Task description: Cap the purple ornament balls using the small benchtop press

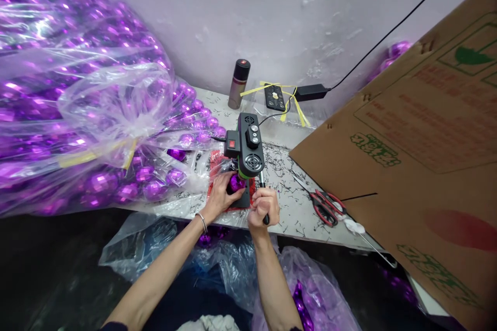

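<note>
Head view: my left hand (220, 195) held one shiny purple ball (236, 183) under the black machine (251, 146), my right hand (266, 206) its black handle (266, 220); more balls (103, 183) sat bagged.

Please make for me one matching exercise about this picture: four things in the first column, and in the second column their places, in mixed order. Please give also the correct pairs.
Things
1. Left hand
2. Right hand
3. Scissors
4. Bottle

Places
A. Beside the cardboard box
B. Closed around the lever
C. Standing near the wall
D. Holding a purple ball

Right pairs: 1-D, 2-B, 3-A, 4-C
</note>
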The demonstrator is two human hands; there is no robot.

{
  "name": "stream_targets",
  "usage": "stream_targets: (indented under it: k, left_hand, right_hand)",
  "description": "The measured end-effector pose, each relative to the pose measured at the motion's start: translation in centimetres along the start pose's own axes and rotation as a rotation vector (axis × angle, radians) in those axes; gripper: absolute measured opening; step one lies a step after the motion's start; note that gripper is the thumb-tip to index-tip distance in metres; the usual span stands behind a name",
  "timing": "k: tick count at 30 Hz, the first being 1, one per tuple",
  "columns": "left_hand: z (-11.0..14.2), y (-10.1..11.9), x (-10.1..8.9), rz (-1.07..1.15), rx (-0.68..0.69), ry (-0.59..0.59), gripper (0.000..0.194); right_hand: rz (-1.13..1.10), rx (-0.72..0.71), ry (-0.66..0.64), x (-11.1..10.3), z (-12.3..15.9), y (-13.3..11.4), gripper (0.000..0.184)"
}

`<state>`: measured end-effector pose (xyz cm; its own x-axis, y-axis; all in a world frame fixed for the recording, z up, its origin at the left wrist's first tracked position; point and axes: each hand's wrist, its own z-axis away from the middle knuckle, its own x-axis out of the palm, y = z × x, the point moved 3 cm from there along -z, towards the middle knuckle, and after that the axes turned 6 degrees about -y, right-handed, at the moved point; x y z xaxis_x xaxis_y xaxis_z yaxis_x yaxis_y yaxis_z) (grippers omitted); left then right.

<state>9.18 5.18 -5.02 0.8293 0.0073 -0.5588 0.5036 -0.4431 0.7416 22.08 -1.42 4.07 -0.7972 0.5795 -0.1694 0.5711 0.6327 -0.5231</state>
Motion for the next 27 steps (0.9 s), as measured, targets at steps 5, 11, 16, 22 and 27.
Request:
stream_targets:
  k: [5, 11, 16, 22, 27]
  left_hand:
    - [0.0, 0.0, 0.1, -0.009, 0.004, 0.007, 0.047]
    - [0.1, 0.0, 0.2, 0.000, -0.002, 0.012, 0.045]
    - [0.0, -0.3, 0.6, 0.021, 0.023, 0.037, 0.046]
    - [-0.3, -0.5, 0.7, 0.050, 0.033, 0.038, 0.052]
    - [-0.3, -0.3, 0.7, 0.076, 0.031, 0.030, 0.051]
  right_hand:
    - [-0.010, -0.003, 0.025, 0.1, 0.4, 0.3, 0.039]
    - [0.022, -0.028, 0.036, 0.3, 0.8, 1.0, 0.040]
    - [-0.014, -0.055, 0.081, 0.5, 0.6, 1.1, 0.041]
    - [-0.075, 0.004, 0.067, 0.5, 1.0, 1.7, 0.041]
    - [-0.033, -0.056, 0.016, 0.5, 1.8, 2.2, 0.042]
